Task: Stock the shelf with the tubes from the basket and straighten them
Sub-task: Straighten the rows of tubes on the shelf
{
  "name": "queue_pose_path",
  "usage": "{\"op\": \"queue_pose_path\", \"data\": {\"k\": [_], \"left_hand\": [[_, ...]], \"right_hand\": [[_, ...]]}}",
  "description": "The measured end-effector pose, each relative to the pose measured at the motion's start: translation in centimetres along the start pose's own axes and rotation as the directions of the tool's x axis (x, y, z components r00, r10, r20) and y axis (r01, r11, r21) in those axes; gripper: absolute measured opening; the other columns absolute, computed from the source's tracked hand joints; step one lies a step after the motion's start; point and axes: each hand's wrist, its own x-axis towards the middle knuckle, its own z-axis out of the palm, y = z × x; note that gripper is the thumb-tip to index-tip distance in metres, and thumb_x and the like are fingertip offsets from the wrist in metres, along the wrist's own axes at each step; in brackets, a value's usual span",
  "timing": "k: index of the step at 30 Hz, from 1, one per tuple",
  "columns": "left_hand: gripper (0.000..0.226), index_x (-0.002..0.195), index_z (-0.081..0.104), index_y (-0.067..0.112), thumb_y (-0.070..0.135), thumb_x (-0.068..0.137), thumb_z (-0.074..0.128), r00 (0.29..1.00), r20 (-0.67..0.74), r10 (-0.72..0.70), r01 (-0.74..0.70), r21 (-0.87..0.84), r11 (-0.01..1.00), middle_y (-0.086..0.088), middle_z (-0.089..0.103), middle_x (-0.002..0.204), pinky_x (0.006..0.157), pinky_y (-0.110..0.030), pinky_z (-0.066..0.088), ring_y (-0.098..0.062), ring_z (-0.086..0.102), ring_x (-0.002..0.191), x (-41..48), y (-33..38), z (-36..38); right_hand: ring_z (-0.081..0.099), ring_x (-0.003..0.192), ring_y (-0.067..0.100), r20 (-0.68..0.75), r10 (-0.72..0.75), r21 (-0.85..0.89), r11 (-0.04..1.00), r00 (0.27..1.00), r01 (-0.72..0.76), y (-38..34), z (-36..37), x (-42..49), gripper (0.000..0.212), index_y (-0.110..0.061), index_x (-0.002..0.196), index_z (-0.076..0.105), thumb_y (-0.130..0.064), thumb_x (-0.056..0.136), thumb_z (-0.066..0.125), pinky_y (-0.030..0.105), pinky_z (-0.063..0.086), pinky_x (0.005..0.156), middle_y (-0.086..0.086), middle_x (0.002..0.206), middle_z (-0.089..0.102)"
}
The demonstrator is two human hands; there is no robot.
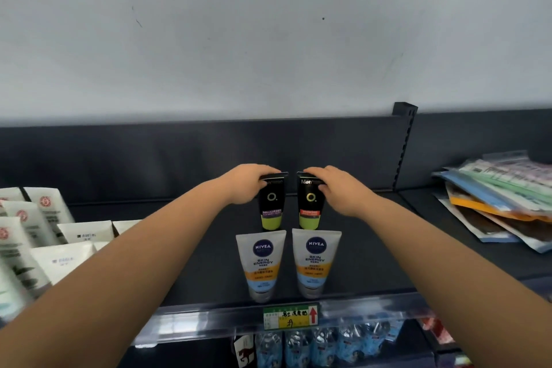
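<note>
- A person's left hand (249,185) and right hand (337,188) each grip the top of a black tube on a dark shop shelf (373,248).
- The left hand's fingers curl over the crimped top edge of the left black tube (271,209). The right hand holds the right black tube (310,209) the same way, its thumb across the label.
- Both black tubes stand cap-down, side by side with a narrow gap, in the row behind two Nivea tubes (261,263) at the shelf front.
- The step in hand looks like squaring the back pair. It would go best by turning each label to face front, setting each black tube directly behind its Nivea tube, and letting go only once the caps sit flat.
- The tubes are tall on narrow caps, so a light top hold and small twists should avoid tipping the front row.
- The basket is out of view.
- White packs (38,233) lie at left, loose sachets (501,206) at right, and a price tag (289,316) is on the shelf lip.
</note>
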Motion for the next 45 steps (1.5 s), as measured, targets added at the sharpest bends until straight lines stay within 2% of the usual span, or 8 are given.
{"op": "queue_pose_path", "data": {"k": [4,9,15,20,24,29,36,45], "left_hand": [[0.047,0.139,0.050,0.033,0.007,0.101,0.039,1.000,0.004,0.016,-0.016,-0.018,1.000,0.000,0.061,0.130,0.093,-0.040,0.053,-0.021,0.059,0.113,-0.1,-0.3,-0.5],[0.048,0.140,0.048,0.035,0.008,0.102,0.040,0.999,0.037,0.016,-0.015,-0.023,1.000,0.003,0.062,0.129,0.094,-0.036,0.052,-0.017,0.062,0.108,-1.5,-0.4,-0.5],[0.048,0.140,0.047,0.036,0.008,0.102,0.040,0.999,0.042,0.023,-0.019,-0.083,0.996,0.004,0.064,0.126,0.094,-0.033,0.053,-0.014,0.065,0.104,-3.5,-0.6,-0.6],[0.049,0.140,0.046,0.041,0.010,0.102,0.040,0.997,0.074,0.020,-0.009,-0.139,0.990,0.011,0.066,0.117,0.081,-0.019,0.054,-0.006,0.067,0.097,-5.2,-0.3,-0.5],[0.051,0.137,0.046,0.047,0.011,0.102,0.040,0.995,0.100,0.023,-0.009,-0.138,0.990,0.010,0.069,0.114,0.087,-0.032,0.056,-0.009,0.069,0.094,-6.0,-0.1,-0.6],[0.051,0.137,0.047,0.048,0.011,0.102,0.040,0.995,0.102,0.021,-0.003,-0.173,0.985,0.012,0.069,0.112,0.086,-0.029,0.056,-0.005,0.069,0.091,-6.7,0.0,-0.4],[0.051,0.138,0.048,0.044,0.008,0.102,0.039,0.995,0.090,0.037,-0.017,-0.210,0.978,0.016,0.067,0.109,0.072,-0.012,0.052,0.001,0.067,0.089,-7.5,0.5,0.0],[0.050,0.138,0.047,0.041,0.008,0.102,0.040,0.996,0.083,0.044,-0.026,-0.208,0.978,0.017,0.067,0.104,0.069,-0.009,0.050,0.003,0.066,0.087,-8.2,1.0,0.1]], "right_hand": [[0.054,0.110,0.026,-0.070,0.003,0.038,0.999,0.998,0.000,0.3,-0.3,0.1,0.040,-0.031,0.136,0.051,-0.013,0.101,0.041,0.042,0.047,0.093,0.005,0.117,0.059],[0.057,0.114,0.023,-0.020,-0.006,0.129,0.992,1.000,0.009,0.1,-0.7,-0.7,0.041,-0.037,0.132,0.055,-0.013,0.101,0.044,0.042,0.052,0.093,0.001,0.128,0.060],[0.063,0.096,0.015,0.001,-0.083,0.185,0.979,0.997,0.081,-1.0,-0.9,-2.2,0.042,-0.035,0.130,0.058,-0.008,0.100,0.045,0.041,0.055,0.087,-0.001,0.124,0.064],[0.063,0.098,0.009,0.024,-0.141,0.202,0.970,0.990,0.133,-1.1,-0.5,-3.1,0.046,-0.044,0.123,0.058,-0.007,0.099,0.044,0.035,0.057,0.084,-0.006,0.117,0.067],[0.065,0.098,0.009,0.014,-0.133,0.240,0.963,0.991,0.126,-1.0,-0.5,-3.6,0.046,-0.045,0.125,0.059,-0.008,0.099,0.046,0.033,0.057,0.083,-0.007,0.119,0.067],[0.064,0.102,0.006,0.036,-0.121,0.257,0.960,0.992,0.108,-0.9,-0.2,-3.9,0.047,-0.043,0.129,0.058,-0.008,0.099,0.047,0.029,0.057,0.086,-0.012,0.122,0.065],[0.064,0.101,0.004,0.072,-0.113,0.275,0.957,0.991,0.089,-0.8,-0.4,-4.4,0.045,-0.036,0.132,0.058,-0.007,0.099,0.048,0.021,0.055,0.084,-0.011,0.123,0.066],[0.061,0.110,0.007,0.078,-0.128,0.221,0.969,0.989,0.108,-0.6,-0.5,-5.0,0.044,-0.040,0.131,0.057,-0.011,0.099,0.050,0.032,0.051,0.096,-0.016,0.124,0.065]]}}
